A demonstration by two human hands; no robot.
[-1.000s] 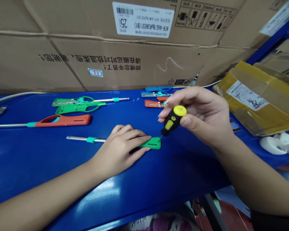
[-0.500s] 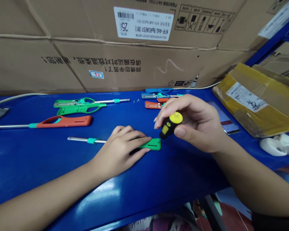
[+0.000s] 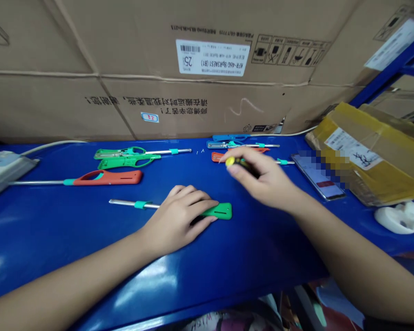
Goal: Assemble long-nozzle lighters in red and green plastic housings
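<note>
My left hand (image 3: 182,214) lies over a green long-necked lighter (image 3: 222,211), its fingers wrapped round the handle. The lighter's metal tube with a teal collar points left, and the handle end shows past my fingertips. Up and to the right, my right hand (image 3: 267,177) grips a small black and yellow screwdriver (image 3: 244,166), its round yellow end facing left. The screwdriver is apart from the lighter; its shaft and tip are hidden by the hand. Behind my right hand lies an opened orange lighter (image 3: 216,157), partly covered.
An opened green lighter (image 3: 131,162) lies at the back left, above a whole orange lighter (image 3: 106,177). Blue lighter halves (image 3: 229,137) lie at the back. A power strip (image 3: 7,170) is far left. A phone (image 3: 319,177) and a taped box (image 3: 352,151) stand right. A large carton (image 3: 158,96) closes off the back.
My right hand has lifted the screwdriver off the handle end of the green lighter and turned it, moving up and away. My left hand keeps its hold. The camera view has shifted slightly.
</note>
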